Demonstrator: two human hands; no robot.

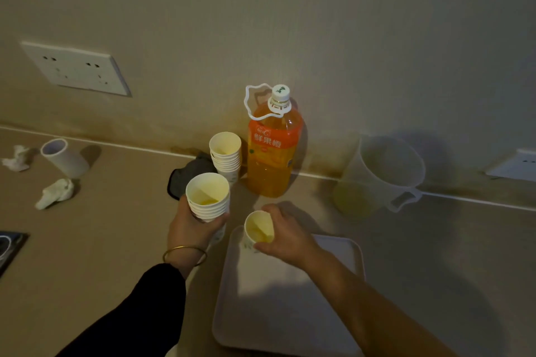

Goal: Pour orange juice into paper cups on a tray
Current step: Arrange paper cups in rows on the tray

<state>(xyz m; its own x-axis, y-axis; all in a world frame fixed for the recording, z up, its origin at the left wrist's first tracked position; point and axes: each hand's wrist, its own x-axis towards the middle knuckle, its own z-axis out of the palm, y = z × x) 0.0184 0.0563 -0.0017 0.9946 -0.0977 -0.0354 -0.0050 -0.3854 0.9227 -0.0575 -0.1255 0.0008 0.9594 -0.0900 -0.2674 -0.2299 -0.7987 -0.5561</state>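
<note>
Beige countertop (116, 240) set against a plain wall, dimly lit.

- Wall socket (75, 68): white, mounted on the wall at far left. A second socket (513, 165) is seen at the right edge.
- Orange juice bottle (274, 153): upright against the wall, capped, a white carry handle looped at its neck, largely full.
- Standing cup stack (226, 156): paper cups nested, placed just left of the bottle.
- Dark cloth (188, 174): laid behind and to the left of that stack.
- Measuring jug (380, 174): translucent, set right of the bottle, near the wall.
- Tray (284, 307): pale, rectangular, laid on the counter in front of the bottle.
- Left hand (191, 229): fingers wrapped round a held cup stack (207, 197), raised left of the tray. A trace of orange liquid is seen in the top cup.
- Right hand (285, 233): a single paper cup (259, 227) is gripped at the rim by thumb and fingers, tilted, at the tray's far left corner. Contact with the tray cannot be judged.
- White tube (62, 156) and crumpled tissues (55, 193): lying at far left.
</note>
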